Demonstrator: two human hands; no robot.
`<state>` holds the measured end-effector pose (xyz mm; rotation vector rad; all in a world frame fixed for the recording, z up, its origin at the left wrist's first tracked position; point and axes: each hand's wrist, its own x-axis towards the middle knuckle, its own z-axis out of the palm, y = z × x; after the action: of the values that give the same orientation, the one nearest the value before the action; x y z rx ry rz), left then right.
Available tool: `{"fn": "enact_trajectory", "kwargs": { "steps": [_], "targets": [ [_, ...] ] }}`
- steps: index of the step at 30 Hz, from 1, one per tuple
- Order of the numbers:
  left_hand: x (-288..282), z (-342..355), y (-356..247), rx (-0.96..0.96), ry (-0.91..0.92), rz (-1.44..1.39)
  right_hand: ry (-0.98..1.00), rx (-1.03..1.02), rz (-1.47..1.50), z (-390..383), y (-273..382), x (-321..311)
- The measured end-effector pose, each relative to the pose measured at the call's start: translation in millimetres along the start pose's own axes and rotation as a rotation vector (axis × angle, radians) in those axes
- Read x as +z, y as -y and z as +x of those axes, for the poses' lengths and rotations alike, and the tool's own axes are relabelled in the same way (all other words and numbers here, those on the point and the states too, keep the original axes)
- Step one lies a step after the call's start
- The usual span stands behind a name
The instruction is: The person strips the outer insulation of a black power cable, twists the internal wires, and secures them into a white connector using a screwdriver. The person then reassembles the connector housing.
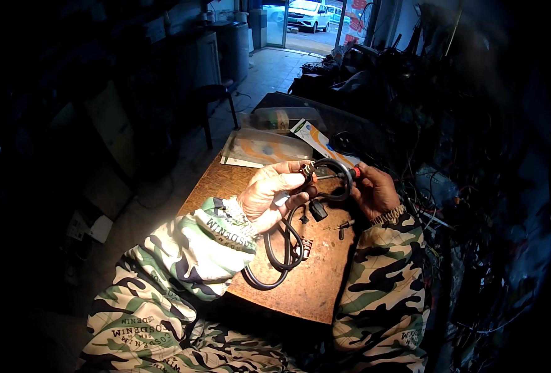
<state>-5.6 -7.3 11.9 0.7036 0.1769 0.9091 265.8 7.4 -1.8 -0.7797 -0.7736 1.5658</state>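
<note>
My left hand (270,191) is closed on the end of a thick black cable (268,285), where a small dark fitting with a bit of red shows between thumb and fingers. The cable loops up beside the fitting and also coils down onto the wooden tabletop (300,292). In my right hand (376,189) is a screwdriver (354,173) with a red handle end. Its thin metal shaft points left through the cable loop toward the fitting; whether the tip touches is hidden. Below my hands lie a black plug piece (318,211) and a dark ridged part (302,248).
Small metal pieces (344,227) lie near my right sleeve. Clear plastic packages (269,146) and a white-orange card (324,143) sit at the table's far end. A dark stool (212,93) stands beyond at left. Tangled cables and clutter (437,186) fill the right side.
</note>
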Motion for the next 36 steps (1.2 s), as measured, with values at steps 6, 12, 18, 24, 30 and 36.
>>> {"fn": "enact_trajectory", "kwargs": {
  "steps": [6, 12, 18, 24, 30, 36],
  "targets": [
    [-3, 1, 0, 0.040, -0.040, 0.012, -0.003, 0.027, 0.030, 0, -1, 1],
    [-8, 2, 2, 0.051, -0.015, 0.003, -0.063, 0.061, 0.081, -5, -3, 3],
    [-6, 2, 0, 0.029, -0.048, -0.044, -0.064, -0.001, 0.109, -2, -9, 1],
    [-7, 1, 0, 0.036, -0.060, -0.061, -0.058, -0.010, 0.116, 0, -10, 2],
    [-5, 2, 0, 0.036, -0.103, 0.016, -0.021, -0.018, 0.121, -1, -11, 0],
    [-6, 0, -3, 0.001, -0.097, 0.029, 0.009, -0.027, 0.101, 1, -12, 0]
  ]
}}
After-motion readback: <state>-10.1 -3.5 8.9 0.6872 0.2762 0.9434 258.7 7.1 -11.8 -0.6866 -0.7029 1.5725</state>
